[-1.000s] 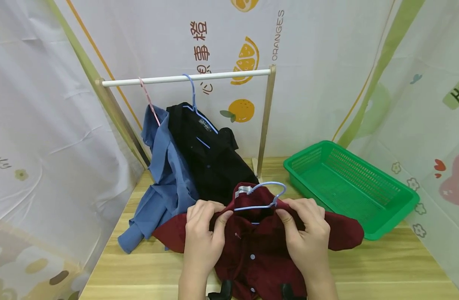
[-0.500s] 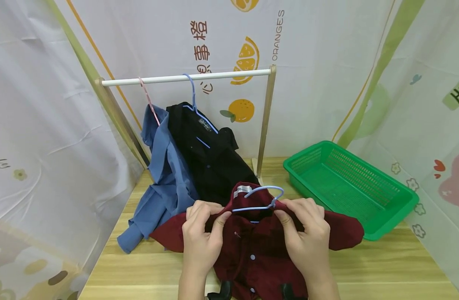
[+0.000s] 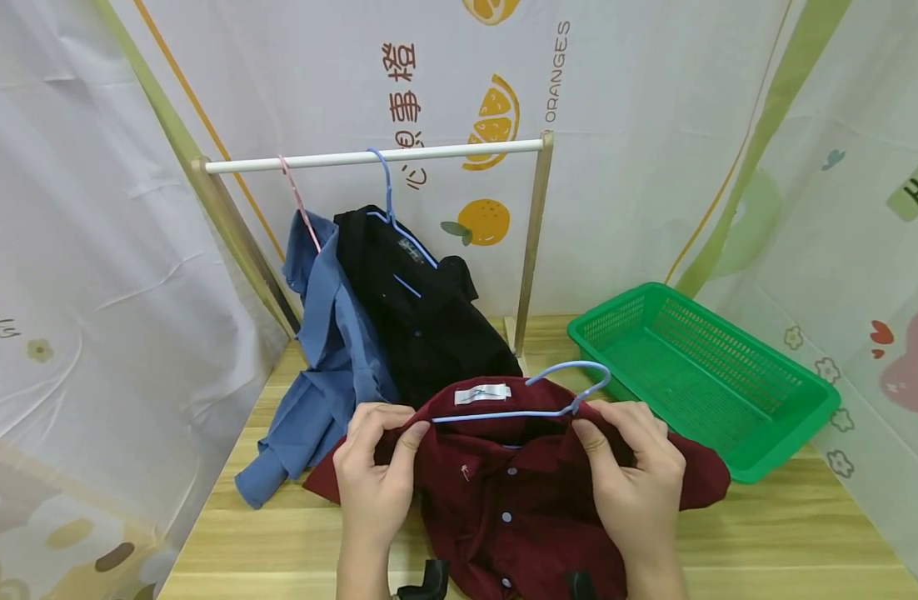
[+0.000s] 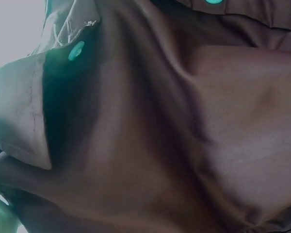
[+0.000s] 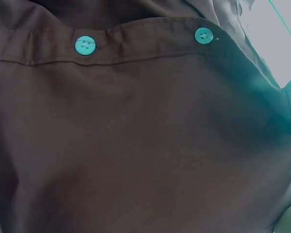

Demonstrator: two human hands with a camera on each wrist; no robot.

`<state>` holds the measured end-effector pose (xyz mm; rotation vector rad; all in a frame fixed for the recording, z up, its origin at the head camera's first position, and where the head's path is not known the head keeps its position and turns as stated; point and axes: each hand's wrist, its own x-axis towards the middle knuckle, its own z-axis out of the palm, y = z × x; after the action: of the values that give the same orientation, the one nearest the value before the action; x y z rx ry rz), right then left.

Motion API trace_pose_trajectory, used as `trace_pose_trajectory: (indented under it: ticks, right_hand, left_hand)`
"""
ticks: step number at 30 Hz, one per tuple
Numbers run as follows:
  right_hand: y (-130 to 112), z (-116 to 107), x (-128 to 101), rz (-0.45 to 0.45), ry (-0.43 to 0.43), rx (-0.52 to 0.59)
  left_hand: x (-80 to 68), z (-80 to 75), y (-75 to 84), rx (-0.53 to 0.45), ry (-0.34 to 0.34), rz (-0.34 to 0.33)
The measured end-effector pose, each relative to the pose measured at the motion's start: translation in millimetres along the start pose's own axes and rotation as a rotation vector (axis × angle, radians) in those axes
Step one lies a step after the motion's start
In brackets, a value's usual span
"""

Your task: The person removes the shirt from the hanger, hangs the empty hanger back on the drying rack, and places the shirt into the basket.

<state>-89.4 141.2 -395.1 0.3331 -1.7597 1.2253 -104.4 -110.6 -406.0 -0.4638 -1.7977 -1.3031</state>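
A dark red shirt (image 3: pixel 519 492) lies on the wooden table with a light blue hanger (image 3: pixel 534 398) inside its collar. My left hand (image 3: pixel 375 467) pinches the collar's left side. My right hand (image 3: pixel 633 473) pinches the collar's right side near the hanger's neck. A white label (image 3: pixel 482 393) shows inside the collar. Both wrist views are filled by the red shirt's cloth (image 4: pixel 150 126) and its placket with pale buttons (image 5: pixel 85 45); no fingers show there.
A white rail (image 3: pixel 376 156) on wooden posts stands at the back. A blue shirt (image 3: pixel 324 367) on a pink hanger and a black shirt (image 3: pixel 421 317) on a blue hanger hang from it. A green plastic basket (image 3: pixel 736 433) sits at the right.
Both hands have moved apart, spreading the collar wider. The hanger has shifted to the right and the label inside the collar now shows fully.
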Motion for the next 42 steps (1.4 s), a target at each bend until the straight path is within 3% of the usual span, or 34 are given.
trace_pose_trajectory:
  ticks: [8, 17, 24, 28, 33, 42]
  right_hand:
    - [-4, -5, 0, 0.070, 0.020, 0.064]
    - [-24, -14, 6, 0.237, -0.024, 0.308]
    - [-31, -18, 11, 0.297, -0.054, 0.319]
    - [-26, -16, 12, 0.282, -0.085, 0.247]
    - [-16, -13, 12, 0.203, -0.111, 0.147]
    - [4, -6, 8, 0.027, -0.088, 0.173]
  left_hand:
    - [0.2, -0.8, 2.0, -0.205, 0.048, -0.151]
    - [4.3, -2.9, 5.7, -0.518, 0.127, -0.386]
    - [9.5, -2.5, 10.9, -0.689, 0.170, -0.491]
    - [12.1, -1.2, 12.7, -0.740, 0.191, -0.560]
    - [12.9, 2.7, 12.8, -0.710, 0.214, -0.656]
    - [15.4, 10.3, 14.4, -0.678, 0.329, -0.789]
